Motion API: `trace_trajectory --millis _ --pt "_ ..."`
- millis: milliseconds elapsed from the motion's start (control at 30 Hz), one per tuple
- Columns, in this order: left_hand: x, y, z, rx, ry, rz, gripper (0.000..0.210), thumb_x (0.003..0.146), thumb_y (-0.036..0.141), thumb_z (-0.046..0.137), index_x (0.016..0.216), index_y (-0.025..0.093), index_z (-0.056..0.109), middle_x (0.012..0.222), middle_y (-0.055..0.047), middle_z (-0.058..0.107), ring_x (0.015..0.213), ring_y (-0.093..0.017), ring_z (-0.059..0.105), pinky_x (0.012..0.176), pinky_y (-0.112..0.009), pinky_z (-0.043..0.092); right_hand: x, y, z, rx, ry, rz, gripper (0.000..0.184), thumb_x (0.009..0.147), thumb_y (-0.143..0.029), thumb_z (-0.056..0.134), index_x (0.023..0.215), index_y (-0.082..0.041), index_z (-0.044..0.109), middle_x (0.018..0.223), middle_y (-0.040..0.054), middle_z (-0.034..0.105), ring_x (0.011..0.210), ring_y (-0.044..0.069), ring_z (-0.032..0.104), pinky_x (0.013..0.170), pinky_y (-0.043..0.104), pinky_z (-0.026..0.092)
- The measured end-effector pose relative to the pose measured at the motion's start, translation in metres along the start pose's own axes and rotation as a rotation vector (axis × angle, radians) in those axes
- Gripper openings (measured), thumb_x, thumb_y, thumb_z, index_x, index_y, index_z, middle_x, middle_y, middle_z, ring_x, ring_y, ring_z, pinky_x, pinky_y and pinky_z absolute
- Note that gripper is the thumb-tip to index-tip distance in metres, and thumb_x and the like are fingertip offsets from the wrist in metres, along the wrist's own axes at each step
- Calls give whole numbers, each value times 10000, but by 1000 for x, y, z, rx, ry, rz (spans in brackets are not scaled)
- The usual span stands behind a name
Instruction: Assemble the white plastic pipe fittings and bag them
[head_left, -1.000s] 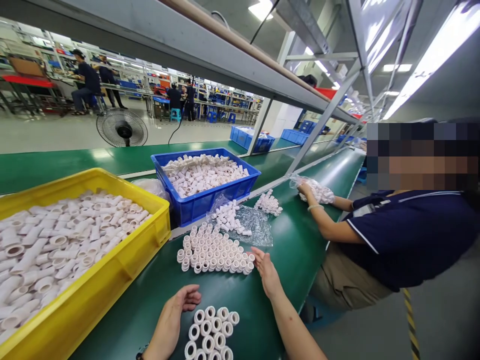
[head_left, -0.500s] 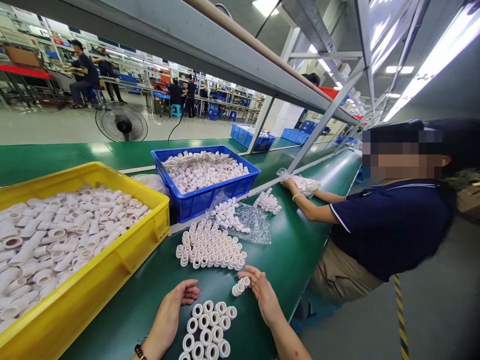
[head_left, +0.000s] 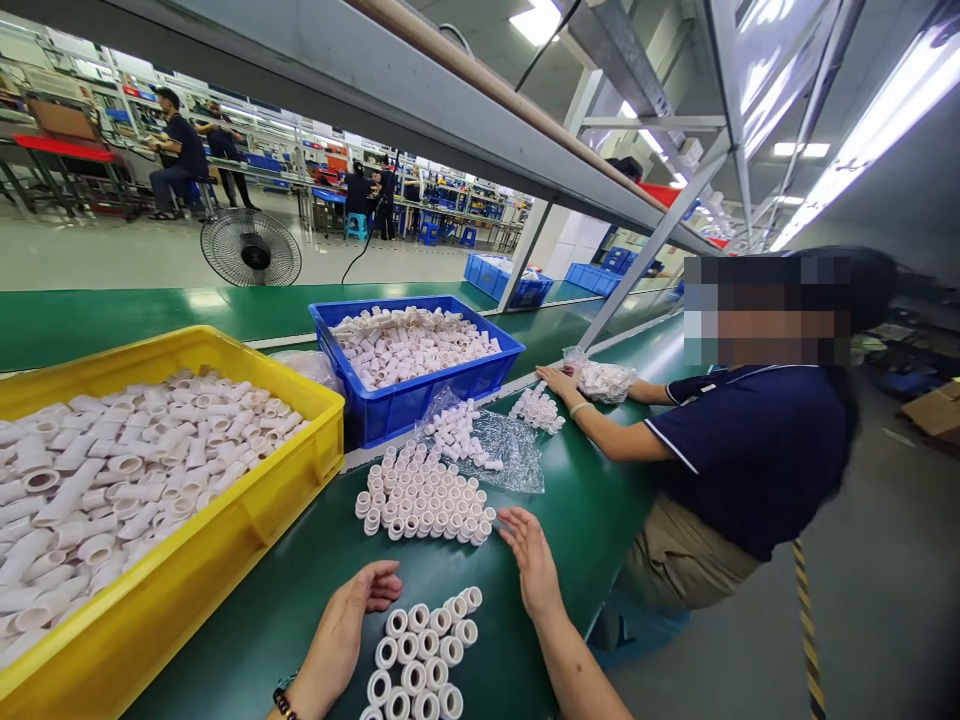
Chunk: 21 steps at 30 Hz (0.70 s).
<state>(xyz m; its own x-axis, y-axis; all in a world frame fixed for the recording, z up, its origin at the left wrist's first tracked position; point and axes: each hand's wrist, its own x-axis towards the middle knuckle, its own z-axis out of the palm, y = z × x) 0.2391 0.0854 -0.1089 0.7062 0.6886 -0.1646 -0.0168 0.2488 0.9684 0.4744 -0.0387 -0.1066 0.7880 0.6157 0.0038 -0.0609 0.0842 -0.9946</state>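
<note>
White plastic pipe fittings [head_left: 427,645] stand on end in a close cluster on the green tabletop, between my two hands. Just left of this cluster, my left hand [head_left: 349,622] rests with loosely curled fingers and nothing in its grasp. My right hand [head_left: 534,568] is to the right, its fingers stretched out near the corner of a larger upright group of white fittings [head_left: 429,498]; it is empty too. Behind that group, loose white fittings [head_left: 459,432] lie on a clear plastic bag [head_left: 516,455].
A yellow bin [head_left: 247,510] full of fittings stands at the left, and a blue bin [head_left: 431,395] of them sits behind. To the right, a co-worker [head_left: 750,440] reaches toward a bagged heap [head_left: 604,382] and a small pile of fittings [head_left: 537,407]. A metal beam [head_left: 480,130] crosses overhead.
A short row of fittings, separate before, now adjoins the near cluster. My right hand has moved off that row, slightly right and forward. The co-worker's hand has reached closer to the small pile.
</note>
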Motion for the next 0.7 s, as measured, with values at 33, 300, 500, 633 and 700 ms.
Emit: trace_trajectory --millis 33,300,500,633,700 --pt "0 0 0 -1 -1 2 504 825 502 262 967 165 610 877 -101 666 835 -222 599 780 -372 465 5 0 1 15 -34 32 460 808 -573 347 1046 -214 509 1084 88 581 1059 233 496 936 432 347" --pt "-1 0 1 -12 -22 -1 493 830 492 260 997 171 596 919 -99 662 884 -223 587 827 -378 443 2 -3 7 -31 -167 104 528 790 -611 332 1064 -192 500 956 83 626 942 234 555 926 427 337" --pt "-3 -1 1 -6 -32 7 486 839 477 252 1005 173 592 925 -100 658 885 -225 583 822 -383 440 -19 -2 10 -61 -231 129 503 824 -584 268 1079 -202 474 977 77 619 933 221 548 883 380 359" --pt "-2 -1 1 0 -41 6 499 835 489 249 1019 172 588 931 -99 657 890 -223 581 823 -376 438 -39 -3 15 -50 -277 183 516 823 -588 260 1117 -205 444 1005 78 621 953 229 540 879 381 358" --pt "-1 -1 1 6 -45 -2 502 835 492 248 1027 172 584 934 -97 656 896 -222 579 827 -372 435 -47 -6 17 -39 -303 208 532 815 -598 263 1125 -204 441 994 81 628 922 234 556 857 388 375"
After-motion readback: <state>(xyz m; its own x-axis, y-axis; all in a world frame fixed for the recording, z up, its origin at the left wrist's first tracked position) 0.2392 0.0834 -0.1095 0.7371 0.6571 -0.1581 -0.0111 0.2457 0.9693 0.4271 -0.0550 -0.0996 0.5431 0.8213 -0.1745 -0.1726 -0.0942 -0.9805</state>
